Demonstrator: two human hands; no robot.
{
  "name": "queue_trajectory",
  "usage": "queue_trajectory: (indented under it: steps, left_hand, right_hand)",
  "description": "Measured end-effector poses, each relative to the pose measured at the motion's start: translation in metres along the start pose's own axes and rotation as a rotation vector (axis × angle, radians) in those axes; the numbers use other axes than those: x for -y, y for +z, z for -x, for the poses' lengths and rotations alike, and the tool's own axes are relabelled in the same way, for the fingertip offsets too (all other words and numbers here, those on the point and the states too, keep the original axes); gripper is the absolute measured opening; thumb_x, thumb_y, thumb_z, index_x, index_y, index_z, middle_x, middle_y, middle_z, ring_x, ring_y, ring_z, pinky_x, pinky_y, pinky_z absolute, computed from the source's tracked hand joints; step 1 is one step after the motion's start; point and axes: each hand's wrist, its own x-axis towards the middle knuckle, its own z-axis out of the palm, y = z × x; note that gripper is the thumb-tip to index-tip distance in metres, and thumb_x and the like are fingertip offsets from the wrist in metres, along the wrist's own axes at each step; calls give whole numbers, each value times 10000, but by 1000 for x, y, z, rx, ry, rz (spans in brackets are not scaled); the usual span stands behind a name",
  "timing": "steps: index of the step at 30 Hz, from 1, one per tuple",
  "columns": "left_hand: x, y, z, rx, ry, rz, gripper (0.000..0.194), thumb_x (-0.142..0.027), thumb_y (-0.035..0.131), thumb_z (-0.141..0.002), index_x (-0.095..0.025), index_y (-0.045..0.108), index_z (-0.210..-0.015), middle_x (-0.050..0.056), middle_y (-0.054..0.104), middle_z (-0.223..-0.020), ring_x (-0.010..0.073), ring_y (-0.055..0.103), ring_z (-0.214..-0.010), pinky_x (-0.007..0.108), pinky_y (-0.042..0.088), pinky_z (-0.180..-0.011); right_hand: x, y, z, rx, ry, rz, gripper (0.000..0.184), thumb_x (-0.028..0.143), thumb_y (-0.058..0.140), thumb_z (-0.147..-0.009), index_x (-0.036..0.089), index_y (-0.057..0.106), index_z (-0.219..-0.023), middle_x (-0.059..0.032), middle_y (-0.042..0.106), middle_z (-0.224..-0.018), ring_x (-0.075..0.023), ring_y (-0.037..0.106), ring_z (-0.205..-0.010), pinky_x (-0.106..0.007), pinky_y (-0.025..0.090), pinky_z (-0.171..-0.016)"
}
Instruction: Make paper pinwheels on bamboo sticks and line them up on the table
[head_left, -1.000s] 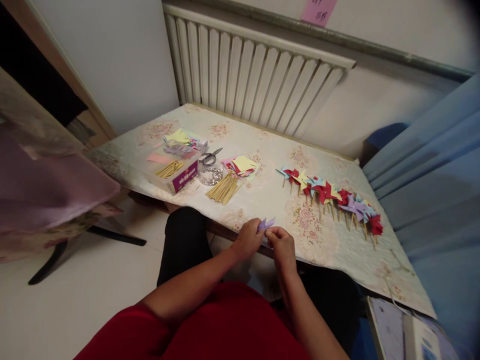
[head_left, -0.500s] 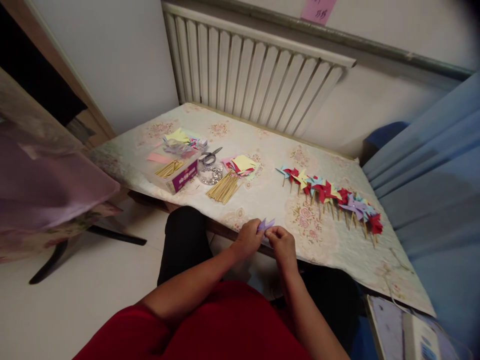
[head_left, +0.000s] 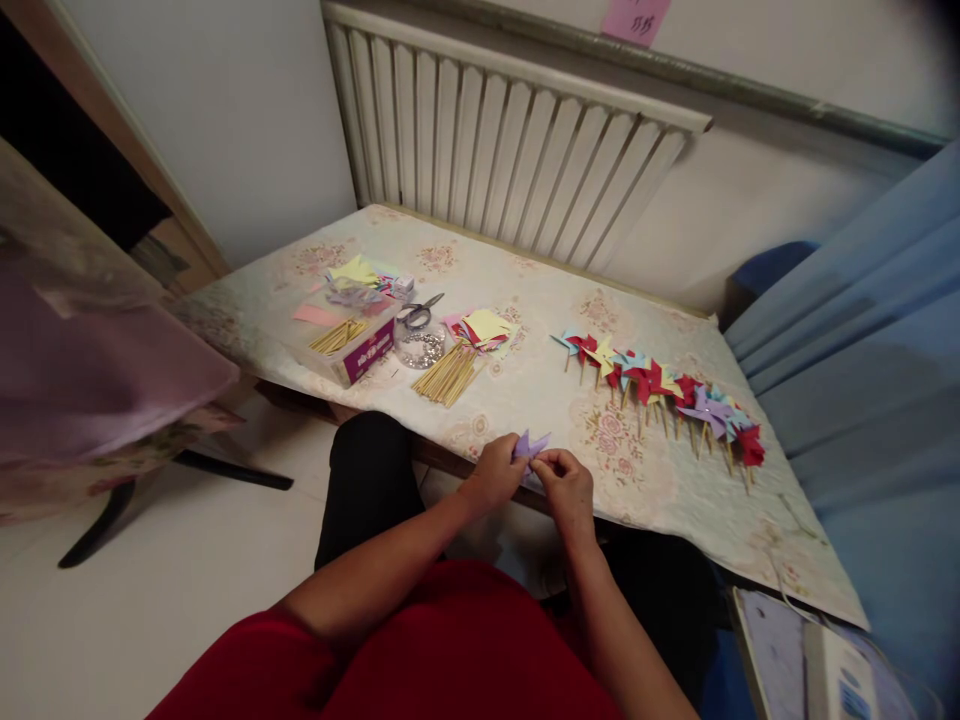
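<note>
A purple paper pinwheel [head_left: 531, 444] with pointed, folded blades is held just above the table's front edge. My left hand [head_left: 498, 472] is closed on its left side. The thumb and fingers of my right hand [head_left: 564, 486] pinch near its middle; any small part between those fingertips is too small to make out. Across the right side of the table lies a row of finished-looking pinwheels on sticks [head_left: 651, 384], in red, yellow, blue and purple. A bundle of thin wooden sticks [head_left: 447, 374] lies left of my hands, with square coloured papers [head_left: 487, 328] behind it.
A clear box with a purple label [head_left: 370, 354] holds more sticks. Beside it stand a round dish of small shiny pieces [head_left: 420, 350] and scissors [head_left: 421, 312]. Behind the floral-covered table [head_left: 540, 310] is a radiator [head_left: 495, 140]; a blue curtain [head_left: 862, 330] hangs at right.
The purple pinwheel has tilted slightly in my hands, so more of its blades show. Both hands stay in nearly the same place.
</note>
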Motion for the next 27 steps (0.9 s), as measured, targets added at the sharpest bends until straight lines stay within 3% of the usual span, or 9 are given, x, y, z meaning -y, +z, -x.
queue_trajectory:
  steps: [5, 8, 12, 14, 21, 27]
  left_hand:
    - [2, -1, -2, 15, -17, 64, 65, -136, 502, -764, -168, 491, -708, -34, 488, -668, 122, 429, -653, 256, 308, -604]
    - [3, -2, -3, 33, -14, 119, 50, -144, 492, -759, -153, 540, -760, -24, 521, -700, 124, 448, -670, 254, 336, -621]
    - [4, -1, -2, 57, -24, 164, 102, -170, 491, -758, -142, 580, -802, -9, 555, -728, 132, 477, -699, 253, 362, -634]
    - [5, -1, -1, 53, -37, 161, 100, -180, 497, -755, -142, 582, -791, -8, 554, -720, 133, 479, -694, 251, 362, -623]
    - [7, 1, -1, 45, -31, 194, 136, -194, 502, -746, -142, 608, -815, -4, 582, -739, 135, 501, -708, 244, 388, -637]
    - [8, 3, -1, 10, -44, 229, 135, -193, 529, -741, -151, 612, -839, -4, 609, -767, 137, 523, -733, 246, 417, -672]
  right_hand:
    - [-3, 2, -4, -104, 134, -156, 410, 354, 788, -514, 186, 652, -863, -37, 669, -816, -197, 605, -754, -320, 504, -709]
    - [-6, 5, -5, -46, 223, -368, 543, 319, 812, -498, 189, 646, -999, -47, 686, -901, -199, 634, -802, -315, 525, -720]
    - [-9, 6, -2, 170, 290, -579, 396, 322, 792, -584, 172, 679, -933, -38, 706, -830, -167, 639, -726, -288, 507, -695]
    - [-10, 6, 0, 206, 294, -604, 309, 326, 788, -602, 166, 692, -847, -20, 698, -761, -142, 614, -657, -264, 483, -648]
    - [-11, 6, -1, 210, 283, -580, 320, 352, 795, -597, 167, 700, -840, 3, 670, -693, -128, 567, -598, -237, 415, -556]
    - [-9, 6, -2, 132, 266, -540, 272, 351, 807, -571, 169, 667, -718, 41, 597, -568, -93, 476, -496, -223, 348, -484]
